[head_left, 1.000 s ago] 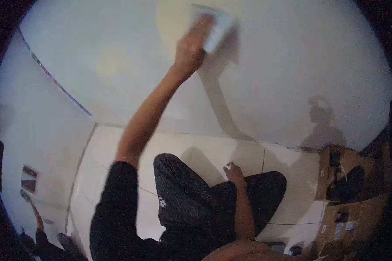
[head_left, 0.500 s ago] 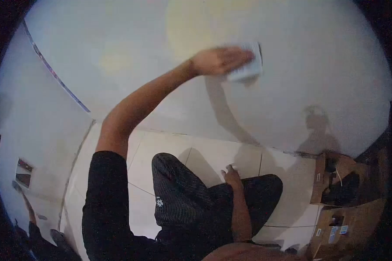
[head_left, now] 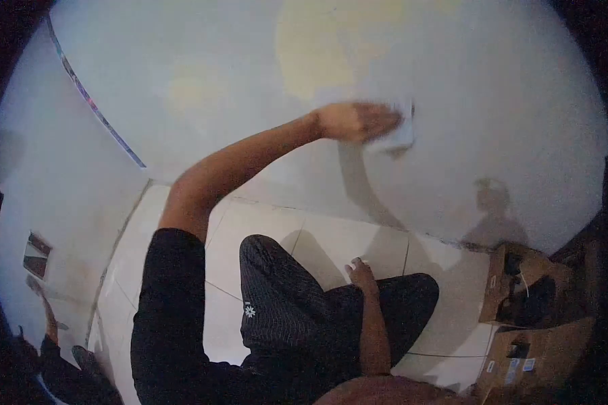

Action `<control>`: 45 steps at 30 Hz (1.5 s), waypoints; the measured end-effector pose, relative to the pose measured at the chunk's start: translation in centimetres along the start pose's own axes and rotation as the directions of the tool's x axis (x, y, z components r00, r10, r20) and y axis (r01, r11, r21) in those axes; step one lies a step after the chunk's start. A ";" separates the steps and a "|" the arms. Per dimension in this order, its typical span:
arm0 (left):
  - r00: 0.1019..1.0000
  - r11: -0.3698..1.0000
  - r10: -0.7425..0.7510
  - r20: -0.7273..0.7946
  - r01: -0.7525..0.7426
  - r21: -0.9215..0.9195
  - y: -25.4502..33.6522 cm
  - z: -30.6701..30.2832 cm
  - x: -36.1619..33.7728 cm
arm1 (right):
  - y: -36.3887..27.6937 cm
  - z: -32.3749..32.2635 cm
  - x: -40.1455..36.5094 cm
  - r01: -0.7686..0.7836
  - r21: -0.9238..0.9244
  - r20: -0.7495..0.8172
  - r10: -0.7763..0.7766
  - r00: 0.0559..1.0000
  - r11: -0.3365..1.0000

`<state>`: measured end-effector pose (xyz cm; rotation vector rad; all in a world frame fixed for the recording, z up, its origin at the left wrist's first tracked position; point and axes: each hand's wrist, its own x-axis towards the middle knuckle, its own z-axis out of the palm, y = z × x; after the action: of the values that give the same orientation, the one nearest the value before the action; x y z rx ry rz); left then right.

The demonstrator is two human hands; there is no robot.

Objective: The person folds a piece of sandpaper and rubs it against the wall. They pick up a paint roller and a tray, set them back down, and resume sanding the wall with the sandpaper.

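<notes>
Currently: left hand (head_left: 355, 121) presses white pad (head_left: 402, 133) on wall (head_left: 507, 74).
Left fingers stretch across the pad and pin it to the pale wall, below a yellowish patch (head_left: 317, 47); motion blur hides the edges. Right hand (head_left: 363, 274) rests on the dark trouser knee (head_left: 398, 300), fingers loosely curled, holding nothing.

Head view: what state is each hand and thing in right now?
left hand: pressing the white pad against the wall
white pad: under the left hand, on the wall, blurred
right hand: resting on the leg, holding nothing
cardboard box: open, on the floor
</notes>
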<state>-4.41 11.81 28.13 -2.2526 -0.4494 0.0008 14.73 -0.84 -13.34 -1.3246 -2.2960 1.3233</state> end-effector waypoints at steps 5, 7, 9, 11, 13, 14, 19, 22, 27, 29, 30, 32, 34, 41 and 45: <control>0.726 0.768 -0.623 -0.292 0.638 -0.053 -3.3 -2.0 -0.3 | -1.6 -1.4 -0.2 0.036 -0.016 -0.011 -0.036 0.999 0.999; 0.800 0.841 -0.506 -0.322 0.541 0.023 -1.4 -0.3 0.0 | -1.6 -1.6 -0.7 -0.015 -0.025 -0.021 0.015 1.000 1.000; 0.931 0.954 -0.279 -0.237 0.297 0.046 -0.3 -0.3 -0.9 | -1.1 -1.3 -0.5 0.012 -0.021 0.006 -0.012 1.000 1.000; 0.943 0.969 -0.233 -0.239 0.245 0.020 -0.8 -1.1 -1.6 | -0.6 -1.3 0.2 0.030 -0.004 0.025 -0.030 0.999 1.000; 0.689 0.834 -0.468 -0.554 0.552 -0.019 -3.9 0.5 -3.1 | -0.8 -1.4 0.4 0.072 -0.025 0.000 -0.072 0.997 0.997; 0.696 0.831 -0.470 -0.543 0.557 -0.005 -3.3 0.7 -2.4 | -1.4 -0.8 0.8 0.087 -0.021 0.013 -0.086 0.996 0.996; 0.959 0.993 -0.117 -0.259 0.116 -0.020 -0.5 1.1 -2.3 | 0.8 -0.2 1.2 0.083 -0.088 0.003 -0.083 0.997 0.993; 0.578 0.774 -0.585 -0.569 0.607 -0.178 -0.1 -0.3 -0.3 | 1.8 0.4 1.7 0.107 -0.071 -0.032 -0.110 0.993 0.992; 0.978 0.972 -0.200 -0.067 0.189 -0.142 5.0 6.2 -2.8 | 4.6 1.7 2.6 0.248 -0.058 -0.082 -0.252 0.964 0.967; 0.926 0.864 -0.343 0.160 0.377 -0.334 9.6 6.2 -3.7 | 4.5 1.4 2.9 0.142 -0.046 -0.018 -0.143 0.990 0.989; 0.827 0.699 -0.456 0.330 0.562 -0.443 12.1 5.1 -4.2 | 5.1 1.5 3.1 0.280 0.124 -0.125 -0.265 0.956 0.952; 0.634 0.260 -0.601 0.487 0.731 -0.631 17.8 2.0 -4.5 | 4.3 0.9 2.2 0.250 0.223 -0.151 -0.220 0.964 0.942; 0.523 0.015 -0.632 0.571 0.745 -0.666 24.7 5.3 -5.9 | 0.2 -2.0 0.8 0.093 0.076 -0.147 -0.082 0.986 0.993; -0.245 -0.857 -0.471 0.847 0.354 -0.374 38.2 7.5 -6.5 | -0.3 -3.4 1.3 0.040 0.507 -0.314 0.141 0.939 0.861; -0.156 -0.892 -0.445 0.882 -0.014 -0.452 38.9 10.3 -6.5 | -2.5 -4.0 0.8 -0.117 0.794 -0.082 0.296 0.952 0.597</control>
<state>0.37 -6.10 -8.22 0.6315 1.4981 1.4135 14.91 1.67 -9.30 -1.3070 -1.1441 1.8420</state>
